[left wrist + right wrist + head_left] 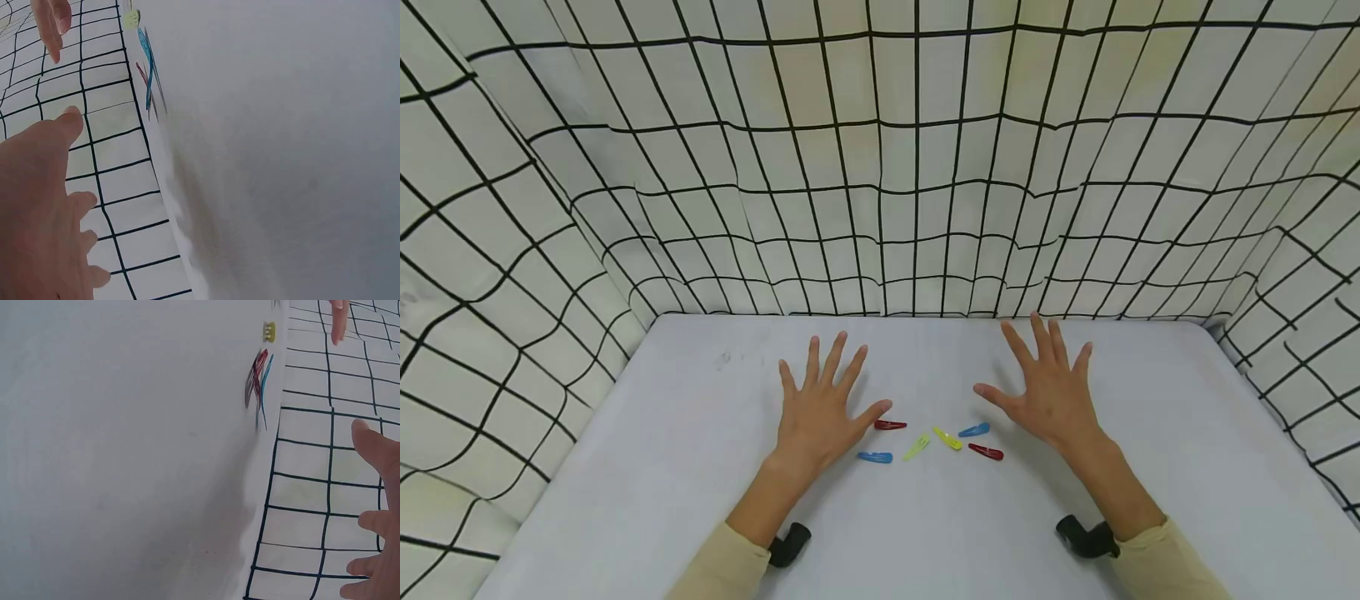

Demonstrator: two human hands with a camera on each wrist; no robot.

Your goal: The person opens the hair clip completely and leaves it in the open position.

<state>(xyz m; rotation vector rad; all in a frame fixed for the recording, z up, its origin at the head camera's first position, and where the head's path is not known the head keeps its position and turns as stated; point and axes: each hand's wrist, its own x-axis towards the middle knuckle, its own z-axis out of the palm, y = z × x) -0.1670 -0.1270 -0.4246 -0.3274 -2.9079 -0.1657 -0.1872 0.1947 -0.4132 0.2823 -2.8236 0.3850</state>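
a: hands?
b: left hand [816, 412] and right hand [1051, 390] both lay flat on the table [647, 467], fingers spread, holding nothing.
a: clips?
b: six hair clips between them: red clip [890, 425] just beside the left thumb, blue clip [973, 430] near the right thumb.

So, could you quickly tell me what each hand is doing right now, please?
Left hand: open, fingers spread, holding nothing.
Right hand: open, fingers spread, holding nothing.
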